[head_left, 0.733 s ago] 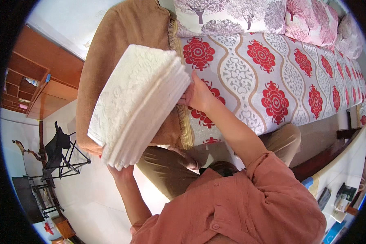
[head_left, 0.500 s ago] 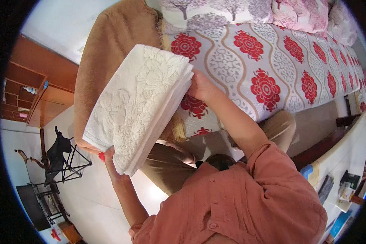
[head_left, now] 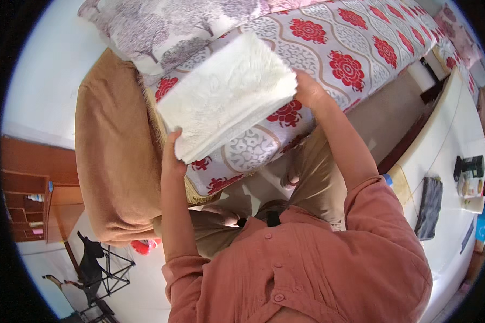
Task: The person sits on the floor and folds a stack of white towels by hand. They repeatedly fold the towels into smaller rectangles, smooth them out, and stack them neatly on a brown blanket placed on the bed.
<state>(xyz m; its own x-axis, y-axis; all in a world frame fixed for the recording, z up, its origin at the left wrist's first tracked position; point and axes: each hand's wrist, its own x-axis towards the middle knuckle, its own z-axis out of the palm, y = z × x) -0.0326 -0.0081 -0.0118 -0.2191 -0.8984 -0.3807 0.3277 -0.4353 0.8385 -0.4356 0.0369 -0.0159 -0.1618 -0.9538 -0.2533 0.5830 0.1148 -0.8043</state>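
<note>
A folded white cloth (head_left: 226, 94) with a raised floral pattern, like a towel, spans both my hands. My left hand (head_left: 173, 151) grips its near left corner, the thumb on top and the other fingers hidden beneath. At the right end my right hand (head_left: 310, 92) holds the folded layers, its fingertips out of sight behind the edge. Below the cloth lies the sofa's red, white and grey patterned cover (head_left: 248, 151). Whether the cloth touches the cover, I cannot tell.
A brown cloth (head_left: 118, 145) drapes the sofa arm at left. Tree-print cushions (head_left: 172, 32) lean at the back. On the right, a pale table (head_left: 447, 140) bears a dark folded cloth (head_left: 430, 207). A black folding-frame chair (head_left: 99, 266) stands lower left; a wooden shelf unit (head_left: 27, 207) is behind it.
Both hands have carried the white cloth rightward, from over the brown-draped arm to over the patterned seat. The view has also turned, and the cloth now lies flatter.
</note>
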